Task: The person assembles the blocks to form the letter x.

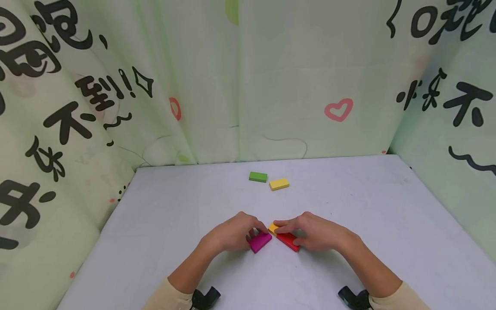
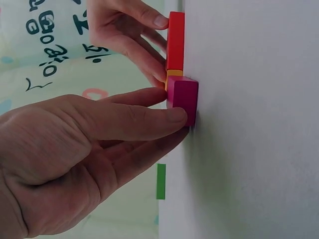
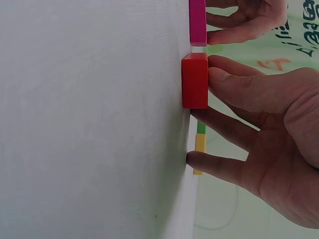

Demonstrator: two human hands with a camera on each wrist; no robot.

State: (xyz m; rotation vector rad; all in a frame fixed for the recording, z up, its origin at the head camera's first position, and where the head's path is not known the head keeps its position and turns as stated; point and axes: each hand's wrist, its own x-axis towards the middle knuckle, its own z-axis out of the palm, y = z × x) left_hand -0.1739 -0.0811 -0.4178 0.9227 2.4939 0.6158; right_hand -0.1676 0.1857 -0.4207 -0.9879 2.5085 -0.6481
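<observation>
- The left hand [image 1: 240, 232] grips the purple block [image 1: 260, 242]. The thumb is on one side of it and the fingers are on the other.
- The right hand [image 1: 317, 230] holds the red block [image 1: 288, 241] between its thumb and fingers. Its pointing finger reaches over to the orange block [image 1: 273, 227].
- These three blocks are on the white table [image 1: 348, 185], about halfway between its left and right edges and well away from its far edge.
- The purple block and the red block slant away from each other, like the two sides of a roof. The top of that roof points to the far edge.
- The orange block is up against the far end of the red block. Fingers hide part of it, so I can't really tell if the purple block touches it.
- The green block [image 1: 258, 177] lies close to the far edge, around the middle of it.
- The yellow block [image 1: 279, 184] is just beside the green one, a bit nearer to the right edge, with a small gap between them.
- Past the far edge hangs a pale green curtain [image 1: 286, 86] with a pink heart [image 1: 339, 110] on it.
</observation>
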